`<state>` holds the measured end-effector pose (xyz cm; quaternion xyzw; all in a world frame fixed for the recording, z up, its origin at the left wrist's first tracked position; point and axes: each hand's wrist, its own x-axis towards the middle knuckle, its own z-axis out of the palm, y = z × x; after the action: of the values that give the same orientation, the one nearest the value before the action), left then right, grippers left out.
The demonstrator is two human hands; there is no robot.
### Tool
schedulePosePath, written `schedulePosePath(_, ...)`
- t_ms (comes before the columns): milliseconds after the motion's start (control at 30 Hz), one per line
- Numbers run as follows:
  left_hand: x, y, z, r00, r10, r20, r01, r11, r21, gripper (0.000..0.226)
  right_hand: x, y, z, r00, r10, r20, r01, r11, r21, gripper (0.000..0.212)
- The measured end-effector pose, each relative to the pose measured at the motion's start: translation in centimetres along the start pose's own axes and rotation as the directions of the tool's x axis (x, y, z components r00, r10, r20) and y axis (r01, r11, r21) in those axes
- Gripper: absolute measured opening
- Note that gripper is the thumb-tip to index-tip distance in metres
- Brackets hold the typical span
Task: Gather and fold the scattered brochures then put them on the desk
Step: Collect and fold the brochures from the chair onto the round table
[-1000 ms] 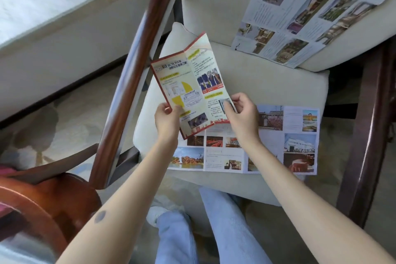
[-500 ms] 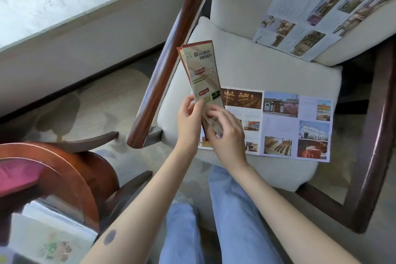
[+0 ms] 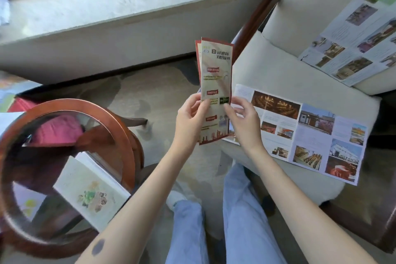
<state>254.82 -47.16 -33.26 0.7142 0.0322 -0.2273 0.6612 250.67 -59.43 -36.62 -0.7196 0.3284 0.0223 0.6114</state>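
A red-bordered brochure [image 3: 215, 83], folded into a narrow strip, stands upright in front of me above the carpet. My left hand [image 3: 189, 118] pinches its left edge with thumb in front. My right hand [image 3: 242, 122] touches the right edge with its fingertips, fingers loosely bent. An unfolded photo brochure [image 3: 308, 135] lies flat on the armchair seat [image 3: 278, 70]. Another open brochure [image 3: 355, 43] leans against the chair's backrest at the upper right.
A round glass-topped wooden side table [image 3: 120, 135] stands at the lower left, with a booklet [image 3: 90, 191] and a pink item [image 3: 57, 128] seen through it. A stone window ledge [image 3: 107, 2] runs along the top. My jeans-clad legs [image 3: 214, 231] are below.
The red brochure went from half open to folded into a narrow strip. My view swung left, bringing the side table into sight. My right hand slid to the strip's right edge.
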Motion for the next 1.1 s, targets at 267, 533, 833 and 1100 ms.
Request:
schedulePosePath(267,-4.7,1.4,-6.1,0.988,0.135,-0.079,-0.111,0.961,0.251,0.025,-4.0,-2.9,8.2,0.932,0.061,0.357,-0.206,0.9,0.384,0.037)
schedulePosePath(533,-8.5,0.3,-12.2,0.949,0.201,-0.243,-0.102,0.926,0.365,0.05,-8.2,-4.6,13.6,0.793,-0.062,0.605,-0.245,0.878,0.411,0.028)
schedulePosePath(833,-13.7,-2.1,-22.7,0.893,0.205,-0.402,0.032,0.86,0.509,0.047,-13.5,-5.4,22.0,0.598,-0.024,0.801,-0.374,0.876,0.305,0.053)
schedulePosePath(1100,-18.3,-6.1,-32.6,0.706,-0.003,-0.708,0.177,0.969,0.172,0.032,-17.2,-3.2,30.4,0.65,-0.011,0.76,-0.092,0.991,0.093,0.016)
